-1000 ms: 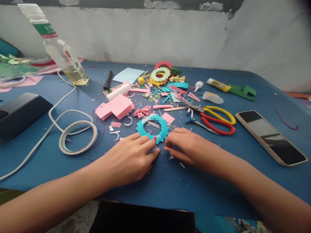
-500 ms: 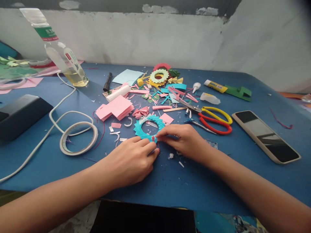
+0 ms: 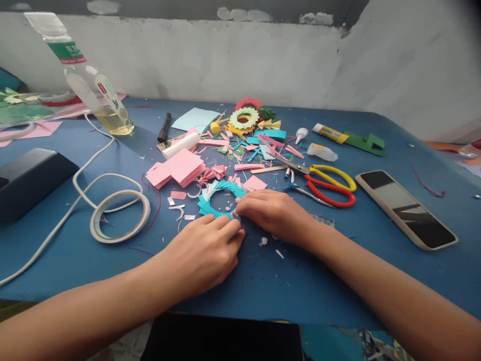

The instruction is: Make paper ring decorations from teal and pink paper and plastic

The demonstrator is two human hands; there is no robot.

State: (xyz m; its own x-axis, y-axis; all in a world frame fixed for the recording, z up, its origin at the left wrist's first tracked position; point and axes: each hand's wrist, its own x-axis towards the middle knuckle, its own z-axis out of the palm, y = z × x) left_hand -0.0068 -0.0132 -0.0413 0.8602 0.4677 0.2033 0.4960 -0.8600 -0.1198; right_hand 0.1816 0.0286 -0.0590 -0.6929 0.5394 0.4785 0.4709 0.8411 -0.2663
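A blue folded-paper ring (image 3: 205,205) with a jagged outer edge lies on the table, one pale blue section at its upper left. My left hand (image 3: 210,245) is closed at the ring's near edge, fingers curled and the thumb pointing right. From the right, my right hand (image 3: 268,213) pinches the ring's right side. Between the fingertips shows a bit of red thread (image 3: 235,215) on the paper. The fingers hide the ring's near right part.
Scissors (image 3: 330,185) and a phone (image 3: 406,210) lie to the right. Stacked pink paper (image 3: 184,168), scraps and finished paper rings (image 3: 244,118) are farther back. At left are a tape roll (image 3: 93,220), a white cable (image 3: 77,175) and a bottle (image 3: 112,118).
The blue ring has shifted slightly left and turned a little. My right hand has moved slightly left with it, and my left hand stays nearly in place.
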